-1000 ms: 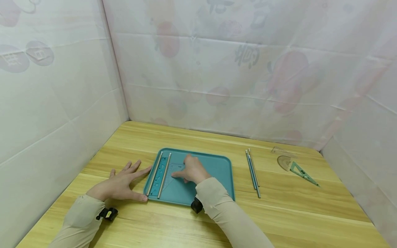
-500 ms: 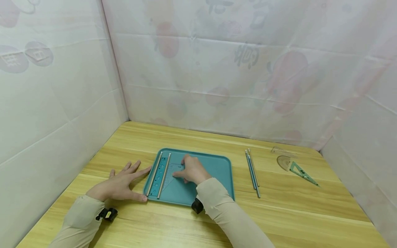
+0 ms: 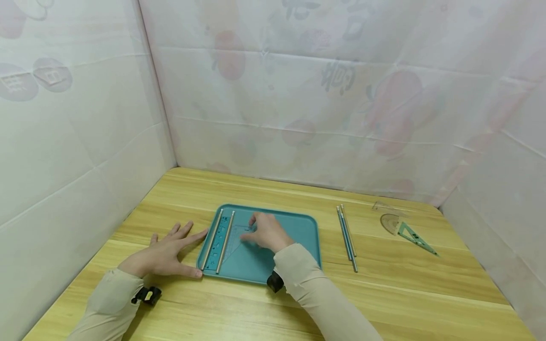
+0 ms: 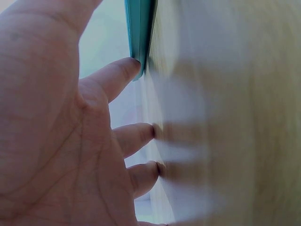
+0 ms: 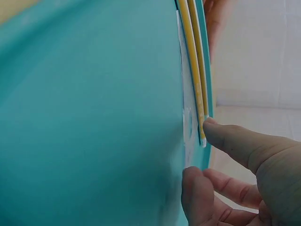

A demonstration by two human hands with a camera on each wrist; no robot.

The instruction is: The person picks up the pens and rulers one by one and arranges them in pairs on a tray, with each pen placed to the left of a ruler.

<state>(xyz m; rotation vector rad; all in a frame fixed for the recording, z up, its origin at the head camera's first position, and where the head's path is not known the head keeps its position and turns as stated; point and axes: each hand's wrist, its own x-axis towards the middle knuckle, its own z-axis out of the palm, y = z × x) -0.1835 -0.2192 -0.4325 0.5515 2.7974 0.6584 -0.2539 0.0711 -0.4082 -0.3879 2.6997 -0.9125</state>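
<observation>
Right of the right hand (image 3: 268,233), tray (image 3: 300,231) floor is free up to the rim (image 3: 317,237); left, two pencils (image 3: 225,243) and left hand (image 3: 164,255) obstruct low passage.

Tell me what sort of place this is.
Probably a makeshift recording booth: printed curtains line three sides of a wood-grain table, and black wrist cameras are in view.

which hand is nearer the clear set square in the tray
Right. The right hand is at the far end of the clear set square, contact unclear; the left hand is spread at the left edge of the tray, with two gold pencils in between.
</observation>
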